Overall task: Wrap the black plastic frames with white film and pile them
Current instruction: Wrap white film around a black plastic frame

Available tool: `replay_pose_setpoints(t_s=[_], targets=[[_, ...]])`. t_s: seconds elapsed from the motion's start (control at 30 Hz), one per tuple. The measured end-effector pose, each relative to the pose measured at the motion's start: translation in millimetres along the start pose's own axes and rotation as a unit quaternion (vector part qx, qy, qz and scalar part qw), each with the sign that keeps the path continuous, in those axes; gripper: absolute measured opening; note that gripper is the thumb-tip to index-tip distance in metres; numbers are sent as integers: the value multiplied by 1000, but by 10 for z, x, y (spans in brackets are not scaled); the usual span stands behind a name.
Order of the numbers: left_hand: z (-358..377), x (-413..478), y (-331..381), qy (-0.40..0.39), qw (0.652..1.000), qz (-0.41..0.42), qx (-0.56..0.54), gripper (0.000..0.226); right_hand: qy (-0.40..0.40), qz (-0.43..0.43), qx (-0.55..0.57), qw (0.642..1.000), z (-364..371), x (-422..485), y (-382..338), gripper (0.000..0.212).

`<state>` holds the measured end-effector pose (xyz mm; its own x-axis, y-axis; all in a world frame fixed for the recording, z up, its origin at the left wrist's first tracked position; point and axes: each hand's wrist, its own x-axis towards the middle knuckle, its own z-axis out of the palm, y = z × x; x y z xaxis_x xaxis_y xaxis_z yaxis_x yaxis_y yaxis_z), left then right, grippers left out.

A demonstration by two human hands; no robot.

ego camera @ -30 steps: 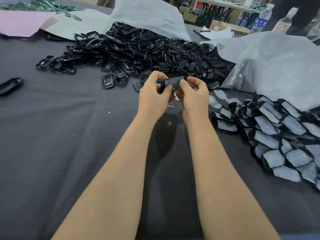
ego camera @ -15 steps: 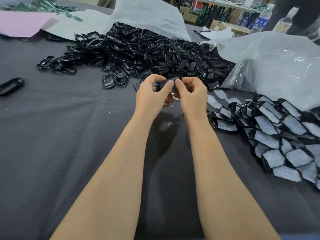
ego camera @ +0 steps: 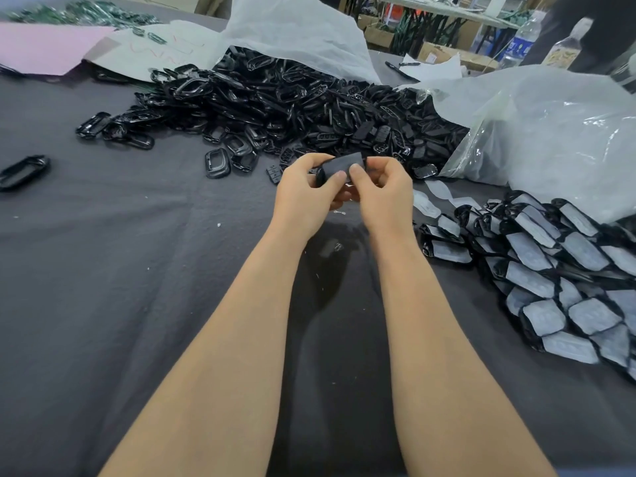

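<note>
Above the middle of the dark grey table point(ego camera: 103, 287), both my hands hold one black plastic frame point(ego camera: 339, 165). My left hand point(ego camera: 306, 194) grips its left end with the thumb on top. My right hand point(ego camera: 382, 191) pinches its right part, thumb pressed on its face. A large heap of bare black frames point(ego camera: 292, 108) lies behind my hands. A pile of frames covered with white film point(ego camera: 557, 266) lies at the right. Loose white film pieces point(ego camera: 437, 192) lie just right of my right hand.
Crumpled clear and white plastic bags point(ego camera: 550, 125) rise at the back right and behind the heap. A single black frame point(ego camera: 24, 172) lies far left. Pink paper point(ego camera: 44, 46) and white paper sit at the back left. Two bottles point(ego camera: 519, 39) stand at the far right.
The frame has turned in my fingers, and its flat face now shows on top. My thumbs have shifted onto that face. Both hands stay in the same spot.
</note>
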<state>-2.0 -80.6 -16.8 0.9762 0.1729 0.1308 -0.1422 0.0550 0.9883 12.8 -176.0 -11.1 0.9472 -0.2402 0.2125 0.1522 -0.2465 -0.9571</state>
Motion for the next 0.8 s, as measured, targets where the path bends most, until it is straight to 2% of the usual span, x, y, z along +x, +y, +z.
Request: replay_pose_setpoints(t_s=[0.07,0.17,0.4,0.57,0.8], targets=[[8,9,-5,-9,1000,1,14,24,13,13,14,1000,1,11,8,15],[-4,26,-16,2,1000,-5,19,25,-9,22,30,999,13,12,17,4],[9,48,-34,0,999,-22,23,28,-3,4,-32,999,21,33,22,4],[21,34,-29,0,998,4,56,24,9,-7,-47,999,21,8,5,4],[-9,49,-44,29,999,1,31,25,-42,-18,-46,998,37,-16,9,12]])
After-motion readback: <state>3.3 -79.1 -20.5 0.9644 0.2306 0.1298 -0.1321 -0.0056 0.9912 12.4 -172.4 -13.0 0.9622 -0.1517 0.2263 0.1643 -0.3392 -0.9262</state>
